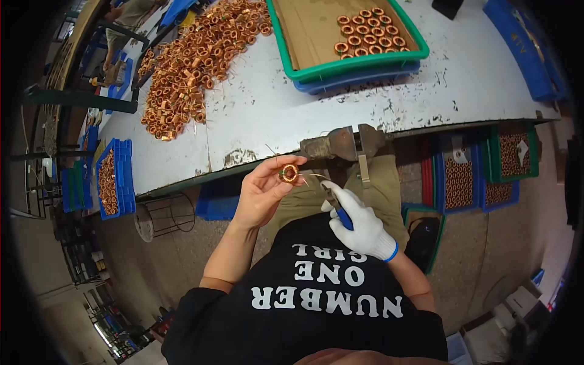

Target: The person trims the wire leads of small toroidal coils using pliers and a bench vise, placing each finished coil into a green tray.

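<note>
1 copper coil (294,174) pinched at left hand (258,196) fingertips; near it, gloved right hand (364,229) clasps pliers (345,218).

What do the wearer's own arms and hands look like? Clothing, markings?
Left grip: bare, five-fingered hand, nothing on the wrist. Right grip: white cloth glove with a blue edge at the wrist. Both forearms bare, below short, black shirt sleeves. No cables visible.

White upside-down "NUMBER ONE GIRL" (329,274) on the black shirt (255,337) and unclear yellow characters (519,43) on a blue bin (530,66)
</note>
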A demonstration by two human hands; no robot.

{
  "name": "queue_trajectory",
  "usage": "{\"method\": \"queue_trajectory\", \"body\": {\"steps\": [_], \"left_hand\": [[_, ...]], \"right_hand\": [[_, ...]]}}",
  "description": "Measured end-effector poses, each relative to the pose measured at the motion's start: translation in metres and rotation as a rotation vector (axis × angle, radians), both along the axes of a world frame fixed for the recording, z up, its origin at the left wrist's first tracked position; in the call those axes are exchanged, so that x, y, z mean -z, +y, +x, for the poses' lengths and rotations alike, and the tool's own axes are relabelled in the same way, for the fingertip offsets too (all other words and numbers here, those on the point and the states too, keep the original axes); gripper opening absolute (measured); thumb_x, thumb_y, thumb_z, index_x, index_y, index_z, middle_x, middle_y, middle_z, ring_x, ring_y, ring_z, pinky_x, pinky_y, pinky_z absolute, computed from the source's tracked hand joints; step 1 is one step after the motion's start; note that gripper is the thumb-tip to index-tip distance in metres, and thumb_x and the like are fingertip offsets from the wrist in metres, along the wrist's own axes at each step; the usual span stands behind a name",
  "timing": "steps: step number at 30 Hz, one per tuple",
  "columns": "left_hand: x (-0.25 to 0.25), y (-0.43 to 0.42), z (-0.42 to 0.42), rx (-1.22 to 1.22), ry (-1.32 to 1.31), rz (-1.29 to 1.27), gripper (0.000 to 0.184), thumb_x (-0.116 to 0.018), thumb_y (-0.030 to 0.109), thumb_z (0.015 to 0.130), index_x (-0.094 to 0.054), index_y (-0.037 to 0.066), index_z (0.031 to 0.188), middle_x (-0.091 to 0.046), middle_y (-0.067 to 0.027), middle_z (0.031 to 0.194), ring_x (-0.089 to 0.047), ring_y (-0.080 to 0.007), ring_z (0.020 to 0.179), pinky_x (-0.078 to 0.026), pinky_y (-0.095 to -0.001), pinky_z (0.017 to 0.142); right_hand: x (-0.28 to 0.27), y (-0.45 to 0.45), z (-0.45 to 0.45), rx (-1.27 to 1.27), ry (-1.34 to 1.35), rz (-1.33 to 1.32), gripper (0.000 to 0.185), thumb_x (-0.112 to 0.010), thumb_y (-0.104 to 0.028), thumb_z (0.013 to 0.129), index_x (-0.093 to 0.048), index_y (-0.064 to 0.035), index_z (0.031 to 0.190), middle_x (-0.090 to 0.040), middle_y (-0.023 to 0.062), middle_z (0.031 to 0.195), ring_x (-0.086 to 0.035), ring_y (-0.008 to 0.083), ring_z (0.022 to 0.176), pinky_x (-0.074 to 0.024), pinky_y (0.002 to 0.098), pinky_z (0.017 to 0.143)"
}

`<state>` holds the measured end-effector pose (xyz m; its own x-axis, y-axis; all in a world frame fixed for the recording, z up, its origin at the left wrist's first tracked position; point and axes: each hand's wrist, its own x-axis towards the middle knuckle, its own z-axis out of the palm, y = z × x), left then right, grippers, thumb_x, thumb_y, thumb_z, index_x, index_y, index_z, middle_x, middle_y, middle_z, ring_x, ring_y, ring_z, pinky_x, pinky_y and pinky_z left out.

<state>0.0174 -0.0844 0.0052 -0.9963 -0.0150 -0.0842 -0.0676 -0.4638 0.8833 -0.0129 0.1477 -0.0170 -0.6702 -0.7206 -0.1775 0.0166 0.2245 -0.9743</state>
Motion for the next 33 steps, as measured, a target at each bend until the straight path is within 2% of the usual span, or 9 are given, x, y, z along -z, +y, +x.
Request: {"method": "queue_trajectory", "body": {"steps": [3, 14, 18, 19, 23, 28, 33], "left_hand": [[0.004, 0.004, 0.002, 0.053, -0.021, -0.014, 0.046, -0.058, -0.006, 0.09, -0.047, -0.005, 0.134, -0.056, -0.023, 0.128, -0.063, -0.0226, 0.103, -0.051, -0.0313, 0.094], [0.015, 0.011, 0.006, 0.096, -0.04, 0.074, 0.042, -0.057, -0.003, 0.092, -0.046, -0.006, 0.132, -0.057, -0.0226, 0.124, -0.063, -0.0236, 0.103, -0.053, -0.0311, 0.093], [0.025, 0.006, 0.008, 0.119, -0.176, 0.323, 0.039, -0.057, 0.002, 0.094, -0.046, -0.006, 0.131, -0.059, -0.0222, 0.12, -0.063, -0.0231, 0.102, -0.053, -0.031, 0.092], [0.027, 0.005, 0.008, 0.12, -0.178, 0.323, 0.039, -0.057, 0.002, 0.094, -0.046, -0.006, 0.131, -0.059, -0.0222, 0.12, -0.063, -0.0231, 0.102, -0.053, -0.031, 0.092], [0.034, 0.007, 0.007, 0.138, -0.208, 0.588, 0.038, -0.057, 0.007, 0.096, -0.045, -0.007, 0.13, -0.059, -0.0222, 0.117, -0.064, -0.0223, 0.1, -0.054, -0.0304, 0.092], [0.029, 0.015, 0.004, 0.122, -0.244, 0.543, 0.039, -0.057, 0.009, 0.097, -0.044, -0.009, 0.129, -0.059, -0.0226, 0.117, -0.064, -0.0211, 0.099, -0.054, -0.0294, 0.092], [0.019, 0.014, 0.0, 0.007, -0.23, 0.415, 0.039, -0.055, 0.009, 0.097, -0.044, -0.01, 0.13, -0.059, -0.0218, 0.117, -0.064, -0.0201, 0.097, -0.054, -0.0277, 0.09]], "right_hand": [[0.002, 0.001, 0.0, 0.046, 0.193, 0.033, 0.072, -0.055, 0.004, 0.077, -0.038, -0.0073, 0.145, -0.06, 0.0078, 0.106, -0.058, 0.0171, 0.079, -0.0476, 0.028, 0.074], [-0.003, 0.005, 0.002, 0.077, 0.272, 0.038, 0.071, -0.055, 0.006, 0.075, -0.041, -0.0081, 0.143, -0.062, 0.0125, 0.111, -0.061, 0.0233, 0.075, -0.0491, 0.0303, 0.064], [0.0, 0.005, 0.004, 0.077, 0.25, 0.035, 0.07, -0.056, 0.006, 0.075, -0.043, -0.009, 0.142, -0.062, 0.0131, 0.112, -0.062, 0.0248, 0.072, -0.0496, 0.0313, 0.063], [0.0, 0.005, 0.004, 0.078, 0.248, 0.035, 0.07, -0.056, 0.006, 0.075, -0.043, -0.009, 0.142, -0.062, 0.0131, 0.112, -0.062, 0.0248, 0.072, -0.0496, 0.0313, 0.063], [-0.004, 0.005, 0.003, 0.055, 0.226, 0.014, 0.07, -0.056, 0.004, 0.075, -0.043, -0.0097, 0.142, -0.062, 0.012, 0.112, -0.062, 0.0242, 0.071, -0.0494, 0.0309, 0.063], [-0.008, 0.005, 0.002, 0.038, 0.483, 0.134, 0.069, -0.056, 0.003, 0.075, -0.043, -0.0083, 0.142, -0.063, 0.0094, 0.108, -0.061, 0.0233, 0.069, -0.049, 0.0303, 0.063], [-0.004, 0.015, -0.001, -0.03, 0.211, 0.096, 0.069, -0.055, 0.002, 0.076, -0.041, -0.0057, 0.142, -0.064, 0.0065, 0.103, -0.059, 0.0212, 0.069, -0.048, 0.0287, 0.065]]}}
